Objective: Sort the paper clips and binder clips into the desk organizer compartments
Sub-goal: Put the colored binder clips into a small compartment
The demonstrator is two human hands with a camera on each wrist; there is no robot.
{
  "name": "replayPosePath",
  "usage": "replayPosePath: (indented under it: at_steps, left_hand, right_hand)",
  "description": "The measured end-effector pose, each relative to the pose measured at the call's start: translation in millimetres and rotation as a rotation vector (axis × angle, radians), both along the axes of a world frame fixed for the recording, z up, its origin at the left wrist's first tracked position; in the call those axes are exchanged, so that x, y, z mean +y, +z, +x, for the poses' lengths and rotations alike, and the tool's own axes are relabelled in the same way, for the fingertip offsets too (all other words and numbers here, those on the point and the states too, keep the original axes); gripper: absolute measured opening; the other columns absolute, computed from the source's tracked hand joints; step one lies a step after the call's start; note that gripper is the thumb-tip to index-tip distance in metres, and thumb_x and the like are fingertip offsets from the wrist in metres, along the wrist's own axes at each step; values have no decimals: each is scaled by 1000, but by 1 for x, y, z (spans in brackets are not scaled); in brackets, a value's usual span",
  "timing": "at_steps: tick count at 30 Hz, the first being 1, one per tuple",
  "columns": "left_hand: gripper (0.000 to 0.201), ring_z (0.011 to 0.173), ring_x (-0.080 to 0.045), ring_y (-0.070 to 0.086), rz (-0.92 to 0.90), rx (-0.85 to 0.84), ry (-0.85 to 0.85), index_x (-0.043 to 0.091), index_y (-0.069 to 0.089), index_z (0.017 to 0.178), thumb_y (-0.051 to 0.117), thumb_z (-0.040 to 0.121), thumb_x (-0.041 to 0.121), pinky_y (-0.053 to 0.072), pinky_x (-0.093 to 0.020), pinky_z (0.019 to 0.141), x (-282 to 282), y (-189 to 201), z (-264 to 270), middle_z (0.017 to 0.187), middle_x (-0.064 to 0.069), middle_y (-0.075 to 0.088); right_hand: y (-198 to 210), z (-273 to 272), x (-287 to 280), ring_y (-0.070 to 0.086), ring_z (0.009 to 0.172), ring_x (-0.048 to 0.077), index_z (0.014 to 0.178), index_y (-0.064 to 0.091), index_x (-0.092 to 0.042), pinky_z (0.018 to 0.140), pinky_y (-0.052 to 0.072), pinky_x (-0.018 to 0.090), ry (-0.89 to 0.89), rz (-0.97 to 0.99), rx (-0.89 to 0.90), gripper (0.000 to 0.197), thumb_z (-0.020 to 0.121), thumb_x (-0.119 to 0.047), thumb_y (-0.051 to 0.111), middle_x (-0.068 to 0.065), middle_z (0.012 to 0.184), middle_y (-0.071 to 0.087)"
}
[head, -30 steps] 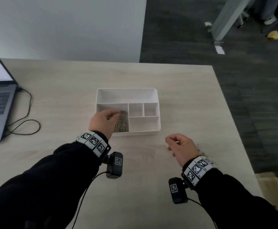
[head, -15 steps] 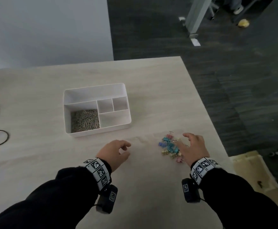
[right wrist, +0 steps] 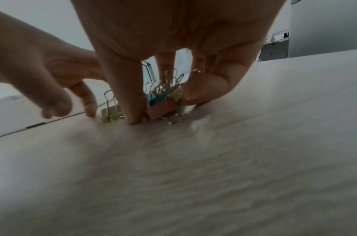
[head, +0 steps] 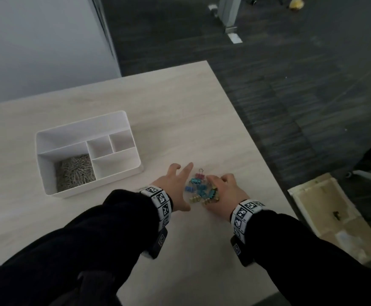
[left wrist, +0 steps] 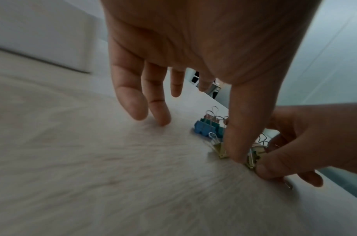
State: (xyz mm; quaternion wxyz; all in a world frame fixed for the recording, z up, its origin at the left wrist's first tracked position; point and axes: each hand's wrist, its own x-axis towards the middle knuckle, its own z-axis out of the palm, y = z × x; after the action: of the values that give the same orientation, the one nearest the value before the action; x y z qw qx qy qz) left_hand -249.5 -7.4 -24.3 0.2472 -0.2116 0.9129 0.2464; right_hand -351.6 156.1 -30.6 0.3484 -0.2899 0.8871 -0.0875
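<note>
A pile of coloured binder clips (head: pixel 199 189) lies on the table right of the white desk organizer (head: pixel 47 138). Silver paper clips (head: pixel 75 171) fill the organizer's front-left compartment; its other compartments show nothing inside. My left hand (head: pixel 180 184) rests at the pile's left side with straight fingers, its thumb (left wrist: pixel 237 143) touching the table beside a gold clip (left wrist: pixel 219 149). My right hand (head: pixel 220 188) curls round the pile's right side. In the right wrist view its thumb (right wrist: pixel 133 103) and fingers enclose an orange clip (right wrist: pixel 163 110) and blue ones, while a yellow clip (right wrist: pixel 111 112) stands outside.
The table's right edge (head: pixel 266 171) runs close to the right hand, with dark carpet beyond. An open cardboard box (head: pixel 334 217) sits on the floor at the right. A grey wall stands behind the table's far left.
My view swung right, off the laptop. The left hand left the paper clip compartment and came right to the binder clips. The right hand closed in around the pile.
</note>
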Motion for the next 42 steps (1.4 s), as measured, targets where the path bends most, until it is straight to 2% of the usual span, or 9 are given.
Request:
replayPosePath:
  at_steps: [5, 9, 15, 18, 21, 25, 28, 33, 42]
  left_hand:
    - [117, 102, -31, 64, -26, -15, -138, 44, 6, 145, 84, 58, 43, 57, -42, 84, 13, -4, -26, 149, -3, 16]
    - [87, 95, -29, 65, 5, 26, -152, 36, 34, 138, 80, 65, 43, 56, -39, 86, 17, -10, -24, 136, -4, 29]
    - [44, 100, -23, 61, 52, 133, -43, 31, 56, 124, 68, 81, 30, 51, -32, 89, 5, -18, 6, 128, 1, 43]
    - [29, 105, -15, 55, 132, 190, 85, 28, 67, 109, 69, 81, 24, 45, -27, 94, -6, -23, 25, 117, 4, 53]
    - [11, 89, -5, 55, 181, 271, 249, 27, 71, 90, 73, 80, 22, 45, -19, 85, -13, -25, 46, 102, 10, 58]
    - [13, 75, 1, 55, 211, 332, 451, 30, 66, 76, 76, 79, 22, 49, -20, 72, -23, -24, 71, 88, 10, 62]
    - [14, 74, -15, 66, 285, 364, 615, 26, 68, 75, 78, 78, 17, 60, -37, 71, -34, -18, 87, 86, 4, 67]
    - [12, 70, -30, 69, 356, 491, 828, 19, 70, 78, 78, 79, 10, 61, -44, 66, -58, 10, 106, 88, -11, 72]
    - [7, 60, -12, 61, 303, 619, 1017, 14, 68, 90, 72, 86, 18, 50, -12, 48, -107, 44, 114, 86, -6, 68]
  right_hand:
    - [-3, 0, 2, 60, 86, 33, 128, 46, -34, 85, 53, 40, 45, -66, -54, 47, 83, -34, 59, 4, 120, 36]
    - [-4, 0, 1, 60, 85, 33, 127, 47, -31, 83, 53, 42, 46, -114, -114, 45, 84, -27, 59, 3, 117, 37]
    - [-7, 3, -5, 59, 89, 27, 110, 50, -32, 80, 53, 38, 48, -204, -89, 29, 84, -25, 63, -1, 112, 45]
    - [-9, 4, -7, 56, 85, 19, 100, 51, -31, 67, 52, 25, 11, -255, -82, 25, 83, -17, 63, -2, 105, 48]
    - [-8, 4, -11, 56, 77, 10, 96, 52, -26, 50, 45, 13, -21, -272, -103, 23, 83, -10, 62, -1, 102, 50]
    - [-9, 6, -19, 55, 80, 7, 92, 51, -29, 54, 45, 15, 8, -307, -87, 25, 82, -10, 63, -2, 101, 53]
    - [-5, 9, -34, 48, 64, 3, 93, 51, -30, 59, 42, 17, 12, -369, -107, 24, 85, -12, 63, -4, 102, 54]
    - [10, 19, -76, 48, 63, 2, 96, 53, -32, 62, 42, 19, 31, -513, -138, 22, 86, -16, 64, -8, 102, 55]
    - [22, 54, -172, 57, 76, 12, 93, 55, -31, 69, 51, 32, 118, -663, -158, 20, 81, -19, 65, -2, 99, 56]
